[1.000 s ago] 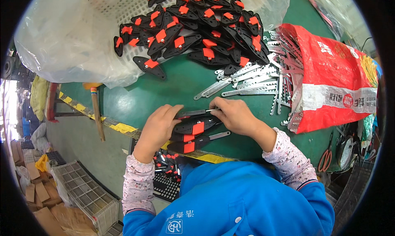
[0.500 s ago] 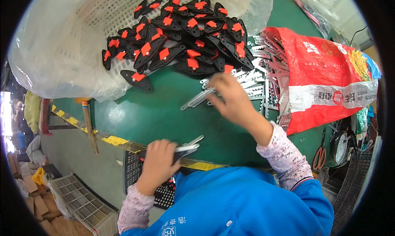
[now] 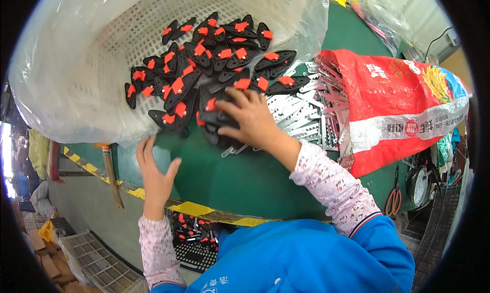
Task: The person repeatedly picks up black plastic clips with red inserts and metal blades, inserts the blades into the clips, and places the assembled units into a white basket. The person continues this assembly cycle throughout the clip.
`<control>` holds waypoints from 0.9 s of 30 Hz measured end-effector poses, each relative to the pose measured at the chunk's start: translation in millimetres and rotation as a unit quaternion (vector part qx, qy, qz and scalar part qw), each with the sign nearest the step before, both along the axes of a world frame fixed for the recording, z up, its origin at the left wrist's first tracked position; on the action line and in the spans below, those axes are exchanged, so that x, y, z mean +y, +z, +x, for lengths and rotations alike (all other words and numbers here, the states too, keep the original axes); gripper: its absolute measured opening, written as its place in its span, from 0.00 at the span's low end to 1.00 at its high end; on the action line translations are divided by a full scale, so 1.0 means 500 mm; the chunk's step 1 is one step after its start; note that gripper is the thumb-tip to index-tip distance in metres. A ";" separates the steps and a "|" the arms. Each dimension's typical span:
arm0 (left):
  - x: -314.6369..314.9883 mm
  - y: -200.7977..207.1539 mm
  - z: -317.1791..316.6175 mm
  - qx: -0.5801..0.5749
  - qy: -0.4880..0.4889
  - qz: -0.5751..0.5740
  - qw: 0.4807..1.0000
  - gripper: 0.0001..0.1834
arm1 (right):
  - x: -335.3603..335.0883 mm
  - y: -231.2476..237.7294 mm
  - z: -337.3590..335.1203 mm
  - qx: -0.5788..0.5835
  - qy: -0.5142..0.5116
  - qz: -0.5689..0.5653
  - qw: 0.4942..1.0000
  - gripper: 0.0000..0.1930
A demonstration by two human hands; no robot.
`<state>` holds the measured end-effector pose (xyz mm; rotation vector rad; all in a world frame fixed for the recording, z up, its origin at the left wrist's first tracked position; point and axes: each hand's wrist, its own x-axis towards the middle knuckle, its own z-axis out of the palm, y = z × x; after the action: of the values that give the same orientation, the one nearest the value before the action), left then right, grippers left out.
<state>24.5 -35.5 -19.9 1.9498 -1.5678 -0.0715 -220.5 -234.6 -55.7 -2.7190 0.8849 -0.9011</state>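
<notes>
My right hand (image 3: 248,120) is curled over a bunch of black plastic parts (image 3: 210,120) with red tabs, at the near edge of a pile. These parts are smeared by motion. The rest of the pile (image 3: 176,85) lies in front of and inside a plastic-lined crate. My left hand (image 3: 154,173) hangs over the near left table edge, fingers and thumb apart, holding nothing. Right of the pile, flat silver metal strips (image 3: 296,112) with notched edges spread out from the mouth of a red woven sack (image 3: 398,96).
The white perforated crate (image 3: 127,30) with its clear plastic liner (image 3: 56,83) fills the far left of the green table (image 3: 245,183). Below the table edge sits a black basket (image 3: 196,254) of similar parts. A wooden-handled tool (image 3: 111,175) hangs left; red-handled scissors (image 3: 393,201) are right.
My left hand has let go of the metal strips and black part and moved up and left. My right hand left the strips for the black parts, some of which have shifted nearer.
</notes>
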 end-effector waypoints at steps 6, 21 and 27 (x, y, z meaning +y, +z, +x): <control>-0.213 -0.031 0.096 0.024 0.031 -0.125 0.991 0.41 | -0.018 0.065 -0.015 0.019 0.010 0.054 0.998 0.39; -0.170 -0.100 -0.022 0.005 -0.055 -0.003 0.998 0.32 | -0.078 -0.029 0.004 -0.028 -0.148 0.114 0.982 0.32; -0.051 -0.084 -0.059 0.096 -0.011 -0.039 0.995 0.44 | -0.033 0.045 -0.124 -0.011 -0.090 0.141 0.986 0.32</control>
<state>-4.9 -60.8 -61.8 1.8084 -1.4450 -0.1977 -282.8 -250.9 -33.3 -2.4147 1.1713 -0.7681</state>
